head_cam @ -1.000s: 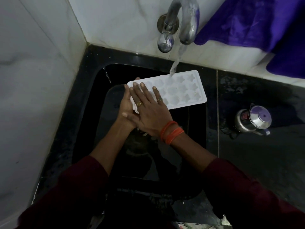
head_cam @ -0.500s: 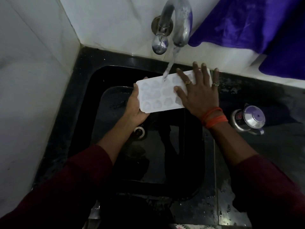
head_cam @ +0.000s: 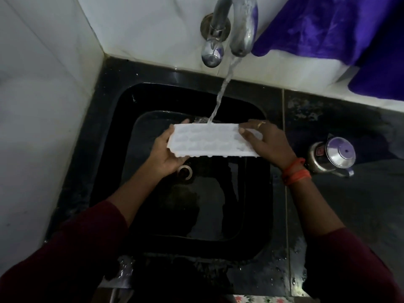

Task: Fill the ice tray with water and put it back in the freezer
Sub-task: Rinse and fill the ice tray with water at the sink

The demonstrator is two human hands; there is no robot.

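Observation:
A white ice tray (head_cam: 207, 139) is held over the black sink (head_cam: 105, 149), its far edge under the stream of water (head_cam: 223, 92) running from the metal tap (head_cam: 240, 29). My left hand (head_cam: 166, 154) grips the tray's left end from below, thumb on the far edge. My right hand (head_cam: 269, 143) grips the right end, fingers curled over its top. The tray tilts slightly toward me, and drops hang from its near edge.
A small steel pot with a lid (head_cam: 332, 155) stands on the dark wet counter to the right of the sink. A purple cloth (head_cam: 338, 25) hangs over the white ledge at the back right. White tiled walls close the left and back.
The tray has come lower and nearer to me. My right hand went from lying flat on the tray's top to gripping its right end. The water now hits the tray's far edge.

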